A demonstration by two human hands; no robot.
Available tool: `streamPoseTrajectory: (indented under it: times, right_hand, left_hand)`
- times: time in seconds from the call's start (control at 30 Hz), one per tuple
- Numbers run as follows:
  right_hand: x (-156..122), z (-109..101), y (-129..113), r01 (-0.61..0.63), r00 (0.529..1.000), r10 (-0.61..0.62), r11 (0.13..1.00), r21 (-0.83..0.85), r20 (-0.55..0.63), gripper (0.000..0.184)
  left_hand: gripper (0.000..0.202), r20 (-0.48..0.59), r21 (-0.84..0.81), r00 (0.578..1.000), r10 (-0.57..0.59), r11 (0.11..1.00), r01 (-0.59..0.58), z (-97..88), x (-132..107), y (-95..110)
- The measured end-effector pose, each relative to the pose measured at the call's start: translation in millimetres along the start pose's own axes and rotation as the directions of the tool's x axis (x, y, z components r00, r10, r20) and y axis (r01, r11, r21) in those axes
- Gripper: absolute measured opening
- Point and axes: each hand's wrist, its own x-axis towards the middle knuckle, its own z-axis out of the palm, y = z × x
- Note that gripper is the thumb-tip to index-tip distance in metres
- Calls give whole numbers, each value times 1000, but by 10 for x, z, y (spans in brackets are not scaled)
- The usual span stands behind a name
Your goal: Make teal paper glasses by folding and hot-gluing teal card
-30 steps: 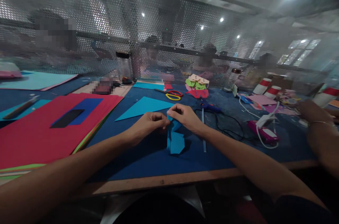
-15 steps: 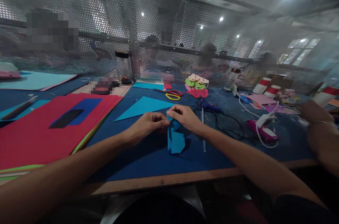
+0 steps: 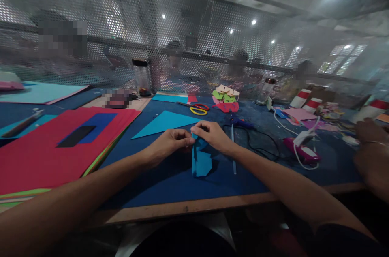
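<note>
Between my two hands is a folded piece of blue paper, its lower end hanging just over the table mat. My left hand pinches the paper's upper left edge between thumb and fingers. From the other side my right hand is closed on the top of the same paper, its fingertips meeting those of the left. Part of the paper's upper end is hidden by the fingers. Behind my hands lies a flat blue paper triangle. A clear glue stick extends from a blue glue gun beside my right wrist.
Scissors lie behind the triangle, near a pile of cut paper shapes. Red paper sheets are stacked at left. A purple device with a white cable is at right, near another person's hand. Mesh stands behind.
My hands and the blue paper have hardly moved. At the far right the other person's hand has shifted slightly rightward.
</note>
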Motion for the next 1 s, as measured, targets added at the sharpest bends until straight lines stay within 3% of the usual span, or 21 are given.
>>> streamPoseTrajectory:
  times: [1.0]
  right_hand:
    - [-16, -3, -16, 23, 1000, -23, 1000, -4, -20, 29]
  left_hand:
    - [41, -11, 5, 1000, -9, 1000, 9, 11, -2, 21]
